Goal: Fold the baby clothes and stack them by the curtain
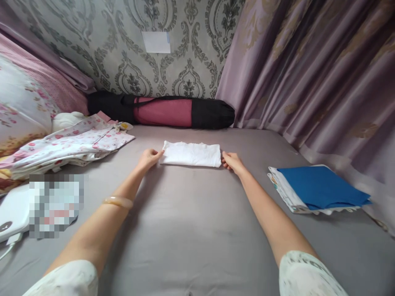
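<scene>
A white cloth (191, 154), folded into a long flat rectangle, lies across the grey sheet in the middle of the view. My left hand (149, 158) pinches its left end between thumb and fingers. At the opposite end my right hand (232, 161) has its fingers curled in, with the thumb at the cloth's right edge. Whether the right fingertips hold fabric or only touch it is hard to see. A pale bangle (117, 201) sits on my left forearm.
Folded fabrics topped by a blue cloth (321, 187) lie at right. Patterned clothes (77, 142) and a white device (15, 209) with a cable are at left. A black and pink long bag (163, 112) rests along the wall; curtains (296, 61) hang at right.
</scene>
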Demonstrator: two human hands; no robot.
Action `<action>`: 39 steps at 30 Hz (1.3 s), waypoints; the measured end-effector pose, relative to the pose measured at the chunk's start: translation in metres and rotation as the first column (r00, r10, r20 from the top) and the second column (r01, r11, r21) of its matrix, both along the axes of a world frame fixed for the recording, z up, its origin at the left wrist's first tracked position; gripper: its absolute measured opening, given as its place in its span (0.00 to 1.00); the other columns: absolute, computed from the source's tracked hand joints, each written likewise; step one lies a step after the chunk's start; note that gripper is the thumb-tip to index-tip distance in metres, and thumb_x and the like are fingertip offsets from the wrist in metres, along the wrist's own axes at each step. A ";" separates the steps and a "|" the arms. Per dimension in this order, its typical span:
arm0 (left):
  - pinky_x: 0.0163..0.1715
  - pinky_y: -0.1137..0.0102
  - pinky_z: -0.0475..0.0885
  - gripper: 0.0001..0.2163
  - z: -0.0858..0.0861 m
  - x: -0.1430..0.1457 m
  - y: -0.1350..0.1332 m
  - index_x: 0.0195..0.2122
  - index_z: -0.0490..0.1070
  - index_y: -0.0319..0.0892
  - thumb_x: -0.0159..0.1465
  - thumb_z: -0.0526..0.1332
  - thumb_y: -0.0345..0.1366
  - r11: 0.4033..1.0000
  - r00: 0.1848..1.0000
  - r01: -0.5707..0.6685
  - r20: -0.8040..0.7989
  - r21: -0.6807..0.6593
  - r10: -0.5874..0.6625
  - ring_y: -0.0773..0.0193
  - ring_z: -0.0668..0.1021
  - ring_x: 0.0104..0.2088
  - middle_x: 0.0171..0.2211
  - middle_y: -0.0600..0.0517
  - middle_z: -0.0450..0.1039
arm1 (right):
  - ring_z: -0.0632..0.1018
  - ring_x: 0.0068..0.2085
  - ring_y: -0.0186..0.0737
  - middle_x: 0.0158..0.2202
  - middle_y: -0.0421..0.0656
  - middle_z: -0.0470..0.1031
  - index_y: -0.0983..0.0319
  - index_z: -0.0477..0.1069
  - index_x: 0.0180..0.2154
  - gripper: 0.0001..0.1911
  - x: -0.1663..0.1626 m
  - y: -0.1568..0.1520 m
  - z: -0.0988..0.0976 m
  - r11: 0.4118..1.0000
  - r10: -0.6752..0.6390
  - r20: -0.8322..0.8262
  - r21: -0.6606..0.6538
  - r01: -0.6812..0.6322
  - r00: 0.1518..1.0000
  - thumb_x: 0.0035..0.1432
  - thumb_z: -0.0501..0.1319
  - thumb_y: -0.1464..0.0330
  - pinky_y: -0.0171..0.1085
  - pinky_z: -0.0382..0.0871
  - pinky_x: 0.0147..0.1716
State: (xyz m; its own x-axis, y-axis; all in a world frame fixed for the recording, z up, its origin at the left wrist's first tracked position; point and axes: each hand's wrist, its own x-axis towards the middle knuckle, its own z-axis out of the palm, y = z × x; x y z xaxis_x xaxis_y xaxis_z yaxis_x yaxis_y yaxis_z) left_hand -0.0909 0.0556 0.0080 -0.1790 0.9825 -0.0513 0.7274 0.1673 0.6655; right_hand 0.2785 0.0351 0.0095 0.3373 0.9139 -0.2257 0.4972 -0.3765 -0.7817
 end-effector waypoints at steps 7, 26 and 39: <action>0.18 0.74 0.54 0.20 0.001 -0.010 -0.033 0.31 0.73 0.42 0.46 0.68 0.54 0.984 0.967 0.164 0.207 -0.065 -0.148 0.69 0.64 0.17 0.16 0.58 0.62 | 0.76 0.29 0.35 0.28 0.42 0.79 0.63 0.79 0.35 0.08 -0.003 -0.046 -0.003 0.960 0.242 0.219 0.087 -0.266 0.945 0.53 0.64 0.68 0.29 0.63 0.26; 0.24 0.72 0.60 0.14 0.003 -0.015 -0.019 0.24 0.69 0.42 0.50 0.58 0.48 0.961 0.959 0.276 -0.055 -0.023 -0.277 0.64 0.69 0.24 0.19 0.56 0.65 | 0.78 0.38 0.38 0.37 0.42 0.81 0.59 0.79 0.37 0.09 0.009 -0.038 0.018 0.926 0.367 0.529 -0.125 -0.357 0.765 0.57 0.60 0.69 0.31 0.63 0.33; 0.53 0.59 0.69 0.15 0.001 0.061 -0.001 0.50 0.71 0.39 0.66 0.51 0.36 0.813 0.858 0.460 -0.413 0.357 -0.304 0.52 0.75 0.50 0.48 0.41 0.75 | 0.69 0.61 0.44 0.62 0.51 0.68 0.65 0.67 0.59 0.24 -0.067 -0.021 0.025 0.836 0.319 0.686 0.121 -0.535 0.654 0.68 0.42 0.71 0.38 0.59 0.59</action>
